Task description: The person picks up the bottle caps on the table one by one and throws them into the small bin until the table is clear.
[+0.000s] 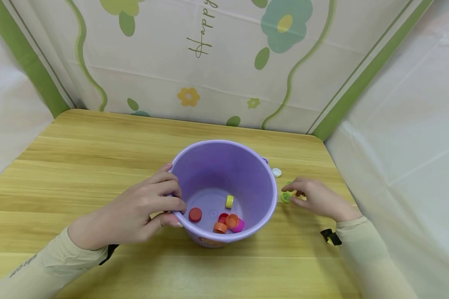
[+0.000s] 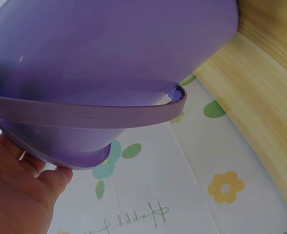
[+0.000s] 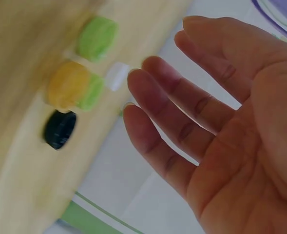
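- The purple bucket point(image 1: 220, 162) is resting on the wooden table point(image 1: 97, 166), its wide mouth facing up toward the person
- The left hand point(image 1: 136, 207) is grasping the bucket at the left side of its rim, fingers and thumb holding the edge
- The right hand point(image 1: 319, 200) is hovering to the right of the bucket, released, its fingers gently bent, parted and holding nothing
- Inside the bucket, a plain red cap point(image 1: 195, 214) is lying on the floor toward the left, apart from the rest, while a small yellow cap point(image 1: 229, 202) is lying farther back
- Near the front right of the bucket's floor, two orange caps point(image 1: 232, 221), a second red cap point(image 1: 223, 217) and a pink cap point(image 1: 239, 226) are clustering together
- Outside the bucket, just beyond its right side, a white cap point(image 1: 277, 172) is lying on the table
- Two green caps point(image 1: 285, 197), an orange-yellow cap point(image 3: 67, 85) and a black cap point(image 3: 59, 129) are also lying right of the bucket, near the right hand
- Behind the bucket, a flowered cloth point(image 1: 224, 74) is hanging
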A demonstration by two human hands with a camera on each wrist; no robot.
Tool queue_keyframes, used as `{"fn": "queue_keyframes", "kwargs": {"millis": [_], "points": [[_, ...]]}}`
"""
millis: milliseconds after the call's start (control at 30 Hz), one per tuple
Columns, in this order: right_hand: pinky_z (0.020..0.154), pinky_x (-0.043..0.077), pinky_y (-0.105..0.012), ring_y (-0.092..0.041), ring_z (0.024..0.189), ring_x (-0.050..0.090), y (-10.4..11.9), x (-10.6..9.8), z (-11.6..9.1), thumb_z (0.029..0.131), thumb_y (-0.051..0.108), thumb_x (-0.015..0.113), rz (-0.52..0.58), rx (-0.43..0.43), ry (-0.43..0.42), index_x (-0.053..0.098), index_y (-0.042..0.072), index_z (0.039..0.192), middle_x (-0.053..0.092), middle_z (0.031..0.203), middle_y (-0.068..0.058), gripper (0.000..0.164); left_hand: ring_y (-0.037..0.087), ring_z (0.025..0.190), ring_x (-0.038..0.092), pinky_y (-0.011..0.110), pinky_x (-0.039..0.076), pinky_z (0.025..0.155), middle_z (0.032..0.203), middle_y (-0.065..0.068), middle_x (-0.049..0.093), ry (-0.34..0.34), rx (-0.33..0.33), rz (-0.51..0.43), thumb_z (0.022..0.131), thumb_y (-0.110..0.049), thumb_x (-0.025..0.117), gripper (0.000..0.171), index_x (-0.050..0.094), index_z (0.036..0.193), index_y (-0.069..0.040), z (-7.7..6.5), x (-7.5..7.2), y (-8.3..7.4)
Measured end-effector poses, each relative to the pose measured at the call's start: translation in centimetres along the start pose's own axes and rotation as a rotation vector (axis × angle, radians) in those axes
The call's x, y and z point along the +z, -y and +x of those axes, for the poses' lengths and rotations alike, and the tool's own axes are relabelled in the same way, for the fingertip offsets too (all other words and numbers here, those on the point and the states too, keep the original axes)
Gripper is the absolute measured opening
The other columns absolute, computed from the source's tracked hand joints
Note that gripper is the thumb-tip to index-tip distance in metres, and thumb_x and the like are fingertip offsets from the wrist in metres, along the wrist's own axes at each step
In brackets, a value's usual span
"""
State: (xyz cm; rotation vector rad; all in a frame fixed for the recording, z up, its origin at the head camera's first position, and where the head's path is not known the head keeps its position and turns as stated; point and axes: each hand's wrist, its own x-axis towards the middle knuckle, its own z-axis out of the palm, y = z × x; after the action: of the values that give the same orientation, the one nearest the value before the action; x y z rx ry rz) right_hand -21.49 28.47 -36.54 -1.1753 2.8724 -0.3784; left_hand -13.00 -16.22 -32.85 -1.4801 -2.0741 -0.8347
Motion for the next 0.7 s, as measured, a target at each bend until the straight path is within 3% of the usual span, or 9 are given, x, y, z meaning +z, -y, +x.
{"fn": "queue_keyframes", "kwargs": {"millis": [167, 367, 700], "points": [[0.07, 0.057, -0.033, -0.015, 0.081, 0.064, -0.7, 1.0, 0.2, 0.085, 0.004, 0.077, 0.03, 0.026, 0.027, 0.072, 0.005, 0.113, 0.067, 0.102, -0.007, 0.028, 0.019, 0.097, 0.05, 0.054, 0.025, 0.116, 0.092, -0.004, 0.055, -0.016, 0.015, 0.0, 0.103, -0.038, 0.05, 0.03, 0.068, 0.096, -0.015, 0.1, 0.0, 0.1], [0.071, 0.057, -0.037, -0.02, 0.083, 0.062, -1.1, 1.6, 0.3, 0.084, 0.003, 0.077, 0.06, 0.058, 0.057, 0.071, 0.005, 0.113, 0.064, 0.101, -0.007, 0.03, 0.018, 0.099, 0.05, 0.054, 0.025, 0.116, 0.092, -0.004, 0.055, 0.013, -0.015, -0.004, 0.102, -0.038, 0.051, 0.029, 0.068, 0.097, -0.016, 0.0, 0.0, -0.1], [0.068, 0.05, -0.03, -0.016, 0.076, 0.056, -1.5, 2.2, 0.8, 0.083, 0.002, 0.076, 0.037, 0.074, 0.081, 0.073, 0.01, 0.113, 0.064, 0.097, -0.001, 0.031, 0.02, 0.098, 0.05, 0.053, 0.025, 0.116, 0.092, -0.004, 0.056, -0.028, 0.02, 0.005, 0.103, -0.038, 0.049, 0.031, 0.068, 0.095, -0.015, 0.1, 0.1, 0.1]]}}
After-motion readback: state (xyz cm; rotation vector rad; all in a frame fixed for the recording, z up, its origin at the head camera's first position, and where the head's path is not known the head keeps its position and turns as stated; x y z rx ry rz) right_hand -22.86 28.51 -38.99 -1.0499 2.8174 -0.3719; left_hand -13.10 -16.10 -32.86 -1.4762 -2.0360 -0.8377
